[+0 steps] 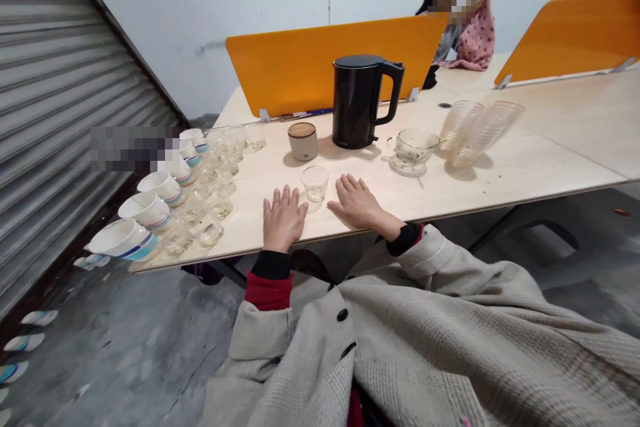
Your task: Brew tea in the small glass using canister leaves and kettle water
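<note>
My left hand (284, 219) lies flat on the table near its front edge, fingers outstretched, holding nothing. My right hand (356, 203) rests palm down too, its fingers extended. Between and just beyond them stands a clear plastic cup (315, 184) with a little dark matter at its bottom; neither hand appears to grip it. Behind this cup are a grey canister (303, 143) with a wooden lid and a black electric kettle (356, 103). To the right, a glass bowl with handles (413, 148) has dark bits inside and sits on a clear base.
Two stacks of clear cups (483, 133) lean at the right. Along the table's left end stand rows of clear cups (210, 233) and paper cups (145, 209). Orange dividers (290, 67) cross the table (550, 147). Behind them, another person holds a pink cloth (477, 40).
</note>
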Demonstrator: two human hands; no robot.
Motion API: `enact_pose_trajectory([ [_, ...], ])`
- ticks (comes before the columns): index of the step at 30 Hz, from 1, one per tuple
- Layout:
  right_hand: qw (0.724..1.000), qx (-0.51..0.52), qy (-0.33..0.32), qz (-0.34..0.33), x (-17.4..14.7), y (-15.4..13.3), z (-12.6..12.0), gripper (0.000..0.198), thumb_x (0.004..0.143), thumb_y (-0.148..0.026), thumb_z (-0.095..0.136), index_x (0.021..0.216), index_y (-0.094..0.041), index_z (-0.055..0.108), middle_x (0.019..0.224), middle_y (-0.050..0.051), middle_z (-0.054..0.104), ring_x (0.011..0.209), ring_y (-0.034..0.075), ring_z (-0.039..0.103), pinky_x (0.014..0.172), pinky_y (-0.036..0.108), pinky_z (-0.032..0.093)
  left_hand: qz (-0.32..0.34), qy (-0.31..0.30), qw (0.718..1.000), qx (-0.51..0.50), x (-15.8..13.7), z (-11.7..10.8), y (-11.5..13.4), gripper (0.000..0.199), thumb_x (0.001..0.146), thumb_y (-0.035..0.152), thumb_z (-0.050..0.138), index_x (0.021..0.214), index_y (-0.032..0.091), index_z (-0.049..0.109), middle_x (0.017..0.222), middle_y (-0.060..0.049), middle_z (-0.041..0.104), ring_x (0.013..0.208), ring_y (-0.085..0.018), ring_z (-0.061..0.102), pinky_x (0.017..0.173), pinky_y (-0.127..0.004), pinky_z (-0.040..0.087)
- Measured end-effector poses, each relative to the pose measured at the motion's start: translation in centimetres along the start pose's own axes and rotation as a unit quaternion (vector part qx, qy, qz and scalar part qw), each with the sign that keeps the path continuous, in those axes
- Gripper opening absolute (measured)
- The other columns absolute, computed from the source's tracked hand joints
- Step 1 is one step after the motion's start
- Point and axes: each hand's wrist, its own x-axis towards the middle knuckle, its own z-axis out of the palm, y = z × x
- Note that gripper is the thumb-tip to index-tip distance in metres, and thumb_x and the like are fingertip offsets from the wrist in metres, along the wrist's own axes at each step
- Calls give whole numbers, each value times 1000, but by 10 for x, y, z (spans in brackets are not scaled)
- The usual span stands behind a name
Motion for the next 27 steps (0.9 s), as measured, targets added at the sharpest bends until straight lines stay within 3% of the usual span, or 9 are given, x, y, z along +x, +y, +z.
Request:
enact_pose_trajectory([
  [27,1000,1,-1,6,2,1,4,79,107,-54,39,163,2,37,175,27,27,165,40,22,133,57,19,0,-3,1000,-3,0,0,0,66,109,47,27,168,18,37,179,-9,27,167,-36,21,135,-63,18],
])
